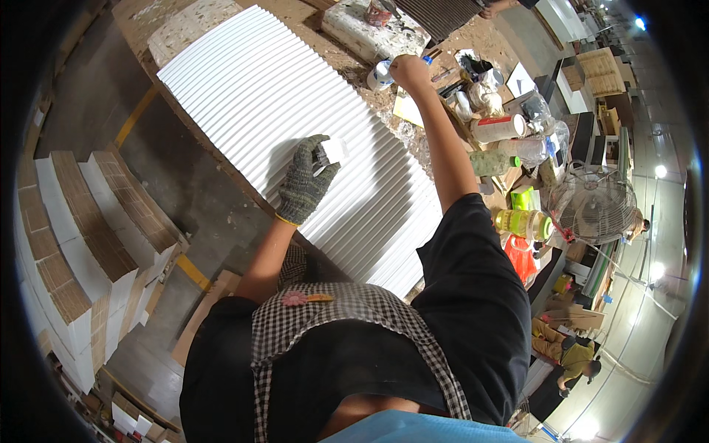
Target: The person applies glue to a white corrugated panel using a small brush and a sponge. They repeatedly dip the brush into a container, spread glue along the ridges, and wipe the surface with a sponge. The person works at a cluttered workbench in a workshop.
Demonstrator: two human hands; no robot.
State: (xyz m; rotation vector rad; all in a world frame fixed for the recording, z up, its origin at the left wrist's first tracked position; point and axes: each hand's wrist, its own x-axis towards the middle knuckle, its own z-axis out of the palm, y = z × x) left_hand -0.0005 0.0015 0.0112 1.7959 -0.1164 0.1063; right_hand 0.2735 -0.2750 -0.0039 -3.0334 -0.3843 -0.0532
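Observation:
My left hand [306, 177], in a grey knitted glove with a yellow cuff edge, is closed on a small white block-like piece [334, 150]. It is held over a long row of white strips [295, 96] laid side by side across the workbench. My bare right hand [410, 73] reaches to the far side of the row. Its fingers are curled in beside a small white and blue container [380, 75]. What those fingers hold, if anything, is hidden.
Right of the strips, bottles [523, 224], a white and red canister [498, 128] and tools clutter the bench. A fan [594, 203] stands beyond. Stacked boards [111, 236] rise from the floor at left. Another person's hand [490, 10] shows at the top; a person [576, 358] is far right.

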